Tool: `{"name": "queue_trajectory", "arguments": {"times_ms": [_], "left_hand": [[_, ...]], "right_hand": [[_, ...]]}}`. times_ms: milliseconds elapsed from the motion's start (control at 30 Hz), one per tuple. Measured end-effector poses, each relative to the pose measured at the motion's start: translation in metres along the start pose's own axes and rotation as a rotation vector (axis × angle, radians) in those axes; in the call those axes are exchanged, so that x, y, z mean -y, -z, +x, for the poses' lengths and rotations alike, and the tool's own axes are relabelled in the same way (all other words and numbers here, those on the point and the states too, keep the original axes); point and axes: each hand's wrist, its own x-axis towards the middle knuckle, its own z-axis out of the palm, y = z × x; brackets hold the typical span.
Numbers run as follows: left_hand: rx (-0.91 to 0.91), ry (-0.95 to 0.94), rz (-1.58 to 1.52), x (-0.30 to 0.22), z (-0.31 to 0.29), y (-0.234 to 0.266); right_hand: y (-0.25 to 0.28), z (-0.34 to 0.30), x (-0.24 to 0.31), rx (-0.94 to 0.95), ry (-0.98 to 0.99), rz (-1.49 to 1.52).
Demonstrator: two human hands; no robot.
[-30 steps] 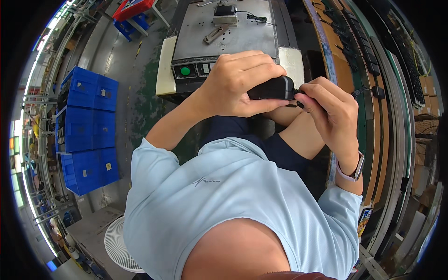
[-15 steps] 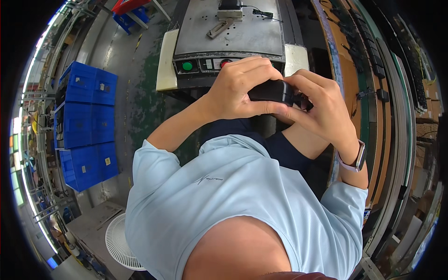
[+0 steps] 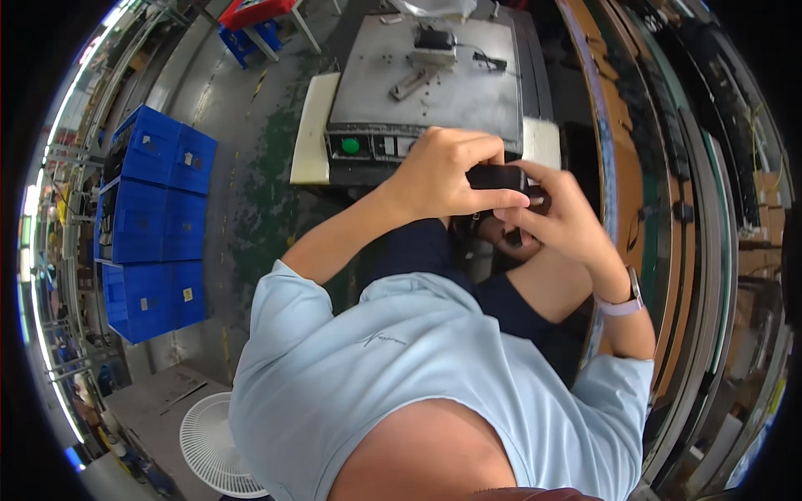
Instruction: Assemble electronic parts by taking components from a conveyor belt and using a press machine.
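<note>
In front of my body, just short of the machine's front edge, I hold a black power adapter [image 3: 496, 178]. My left hand [image 3: 444, 177] grips it from the left, thumb along the near side and fingers curled over the far side. My right hand [image 3: 561, 215] is closed at its right end, index finger against the upper corner and thumb bent below. A small shiny bit shows between the right fingers; I cannot tell what it is. Beyond my hands, another black adapter [image 3: 434, 38] with a cable sits on a metal block [image 3: 433, 57] on the machine's plate [image 3: 376, 92].
The machine's front panel carries a green button [image 3: 350, 146]. To the right runs a long bench or conveyor [image 3: 625, 167] with several black adapters and cables. Stacked blue bins [image 3: 159, 221] stand at the left. A white fan [image 3: 219, 447] is at lower left.
The view has shifted, so the machine appears lower and further right. My right thumb has dropped away from the left thumb, and the right fingers have opened slightly around the adapter's end.
</note>
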Motion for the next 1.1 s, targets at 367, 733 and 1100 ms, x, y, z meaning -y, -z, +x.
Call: {"name": "queue_trajectory", "arguments": {"times_ms": [367,733,1100], "left_hand": [[-0.610,0.348,0.357,0.241,0.058,0.055],[-0.235,0.292,-0.437,0.270,0.073,0.088],[-0.607,0.226,-1.441,0.100,-0.094,0.051]], "right_hand": [[0.060,0.049,-0.077,0.107,-0.274,0.738],[0.062,0.079,-0.068,-0.057,-0.284,0.737],[0.059,0.108,-0.099,-0.086,-0.290,0.410]]}}
